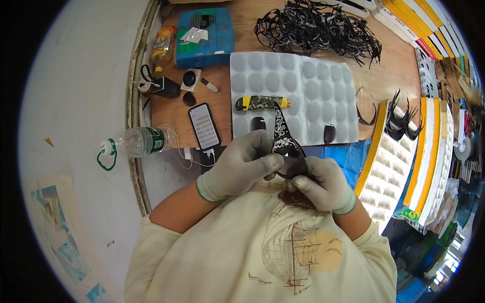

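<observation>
A pair of sunglasses (283, 130) with a black, white-patterned temple and dark lenses is held near my chest. My left hand (238, 164), in a grey glove, pinches one side of it. The fingers of my right hand (324, 186), gloved alike, are closed on the other side; part of the frame is hidden behind both hands. Beyond them lies a grey moulded tray (323, 76) with rows of round hollows. On it are a yellow and camouflage-coloured handled tool (260, 103), a dark lens (258, 123) and another dark lens (329, 133).
A tangled heap of black frames (318, 30) lies at the back. To the left are a blue box (204, 38), a phone (204, 126) with a cable, and a clear water bottle (144, 141) by the table's edge. White trays (386, 177) stand on the right.
</observation>
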{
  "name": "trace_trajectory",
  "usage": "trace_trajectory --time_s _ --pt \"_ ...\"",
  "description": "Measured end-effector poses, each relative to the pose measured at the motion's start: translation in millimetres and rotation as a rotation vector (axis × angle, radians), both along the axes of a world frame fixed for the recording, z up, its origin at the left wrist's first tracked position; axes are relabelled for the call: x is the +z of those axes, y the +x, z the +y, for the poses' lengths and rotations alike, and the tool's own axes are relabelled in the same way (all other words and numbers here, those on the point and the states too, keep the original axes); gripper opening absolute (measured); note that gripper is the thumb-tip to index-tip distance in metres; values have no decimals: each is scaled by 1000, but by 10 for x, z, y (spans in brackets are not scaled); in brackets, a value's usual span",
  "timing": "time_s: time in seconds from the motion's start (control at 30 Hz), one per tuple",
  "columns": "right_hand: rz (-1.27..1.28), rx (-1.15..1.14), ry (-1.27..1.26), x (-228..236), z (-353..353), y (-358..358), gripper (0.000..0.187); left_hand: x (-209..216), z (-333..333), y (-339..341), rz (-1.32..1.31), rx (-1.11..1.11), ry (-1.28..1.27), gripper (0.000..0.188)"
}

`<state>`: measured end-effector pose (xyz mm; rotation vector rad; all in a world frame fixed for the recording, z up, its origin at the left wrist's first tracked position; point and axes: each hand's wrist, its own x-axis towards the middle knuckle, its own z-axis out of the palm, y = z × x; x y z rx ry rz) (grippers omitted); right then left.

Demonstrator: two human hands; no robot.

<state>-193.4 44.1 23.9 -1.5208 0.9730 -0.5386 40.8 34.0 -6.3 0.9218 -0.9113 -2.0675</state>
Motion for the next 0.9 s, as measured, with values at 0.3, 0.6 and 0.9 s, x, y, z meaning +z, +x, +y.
trace_trajectory --time_s 0.3,0.6,0.9 --pt "-36 -332 2 -45 104 96 19 39 30 -106 -277 -41 -295 24" --pt "127 -311 -80 -43 -12 -228 26 -26 -259 -484 -350 -135 -455 28" --pt "377 -258 14 -425 -553 -1223 52 -138 -1013 -1237 -518 -270 -784 32"
